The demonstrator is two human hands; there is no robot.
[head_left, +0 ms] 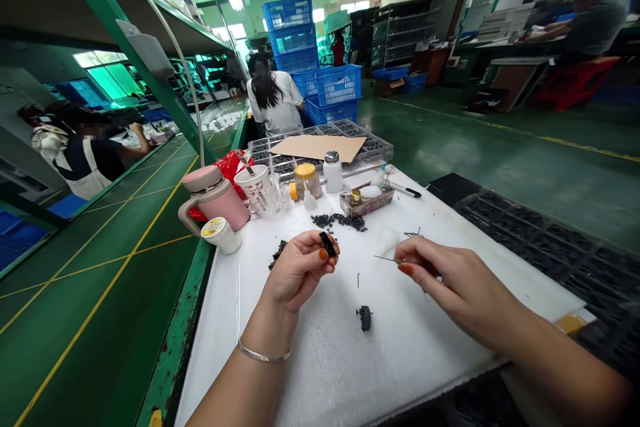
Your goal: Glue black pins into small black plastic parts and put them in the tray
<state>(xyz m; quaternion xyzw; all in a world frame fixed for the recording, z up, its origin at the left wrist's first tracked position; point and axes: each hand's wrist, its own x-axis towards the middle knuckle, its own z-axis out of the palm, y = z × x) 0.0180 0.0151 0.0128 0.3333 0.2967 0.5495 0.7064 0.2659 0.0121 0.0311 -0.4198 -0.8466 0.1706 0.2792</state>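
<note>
Black and small, the part was pinched in the fingers of your left hand, above the white table. It looked light and stiff, best held by its edges. Your right hand pinched a thin pin.

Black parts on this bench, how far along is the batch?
Done, it seems: the clear tray holds rows of small black parts, partly under cardboard. In hand: the left hand pinches one black part, the right hand a thin metal pin. Left: a loose heap of black parts on the white bench, count unclear.
</note>
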